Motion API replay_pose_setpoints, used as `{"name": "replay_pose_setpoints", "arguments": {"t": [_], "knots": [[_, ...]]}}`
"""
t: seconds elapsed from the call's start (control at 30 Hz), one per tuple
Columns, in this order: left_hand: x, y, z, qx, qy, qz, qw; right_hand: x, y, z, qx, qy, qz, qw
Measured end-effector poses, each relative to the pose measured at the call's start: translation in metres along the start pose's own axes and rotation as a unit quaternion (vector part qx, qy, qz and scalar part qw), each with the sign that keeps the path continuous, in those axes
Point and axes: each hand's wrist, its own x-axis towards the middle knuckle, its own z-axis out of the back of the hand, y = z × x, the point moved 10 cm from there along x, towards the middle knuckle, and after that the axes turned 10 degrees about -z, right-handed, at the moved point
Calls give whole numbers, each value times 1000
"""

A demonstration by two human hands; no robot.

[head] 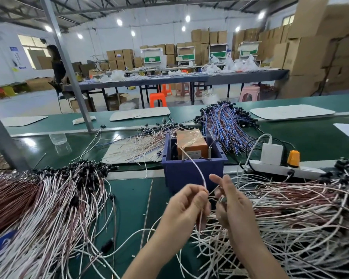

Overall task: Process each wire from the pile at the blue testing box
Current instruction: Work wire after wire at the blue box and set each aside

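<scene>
1. Nearest, the left hand pinches one white wire between thumb and curled fingers; the right hand has its index finger straight and its other fingers curled on thin strands running across from the left fingers; whether those belong to the same wire I cannot tell.
2. On either side lie heaps: a tangled right pile spreading under the right forearm, and a tidier left pile with its black ends bunched together; the combed look of the left one suggests finished work, though that is a guess.
3. Just beyond the hands stands the blue testing box; the pinched wire arcs up from the left fingers and its tip reaches the posts inside, in front of an orange unit; one wire appears to be mid-test.
4. Right of the box lies a power strip; behind it are loose pinkish wires and a blue-violet bundle.
5. Judging by the size of the right heap, most of the job remains.
</scene>
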Motion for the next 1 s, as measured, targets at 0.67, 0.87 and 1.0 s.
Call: {"name": "replay_pose_setpoints", "arguments": {"t": [0.67, 0.87, 1.0], "knots": [[33, 9, 76, 66, -364, -8, 929, 15, -7, -11, -2, -131, 44, 990], [38, 7, 74, 141, -332, -43, 932, 12, -2, -10, -16, -137, 73, 988], [42, 7, 70, 157, -312, -40, 936, 11, -4, -9, -35, -138, 76, 987]]}}
